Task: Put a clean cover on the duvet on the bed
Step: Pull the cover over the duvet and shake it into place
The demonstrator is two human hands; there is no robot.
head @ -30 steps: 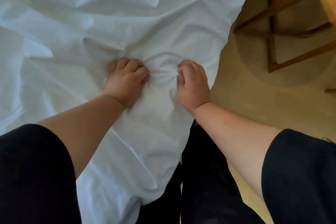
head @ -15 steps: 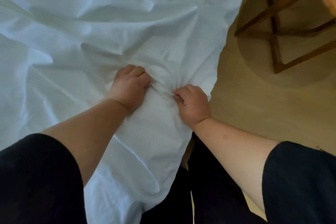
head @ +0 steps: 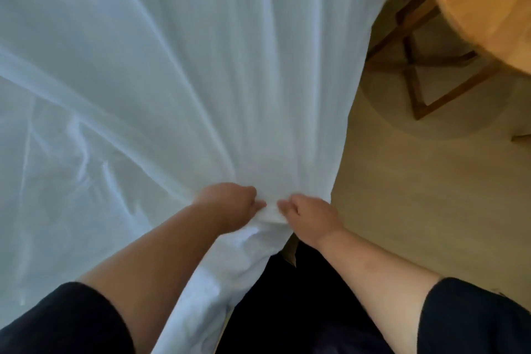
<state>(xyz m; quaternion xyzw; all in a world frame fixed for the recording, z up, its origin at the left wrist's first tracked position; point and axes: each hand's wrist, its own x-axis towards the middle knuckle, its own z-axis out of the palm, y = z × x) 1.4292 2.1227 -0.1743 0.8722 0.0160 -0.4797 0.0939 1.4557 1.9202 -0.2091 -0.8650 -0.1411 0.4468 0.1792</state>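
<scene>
Head view: white cover (head: 186, 66) fills 9 to 12 o'clock, stretched taut, creases fanning away from the hands toward 11-12 o'clock, so its long axis runs straight ahead. Left hand (head: 230, 204) and right hand (head: 311, 217) are both fisted on one bunched corner, close together and about equally near. Wooden desk (head: 482, 3) at 2 o'clock. No readable writing or labels.

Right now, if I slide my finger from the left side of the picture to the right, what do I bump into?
White duvet cover → left hand → right hand → bare floor → round wooden table.
</scene>
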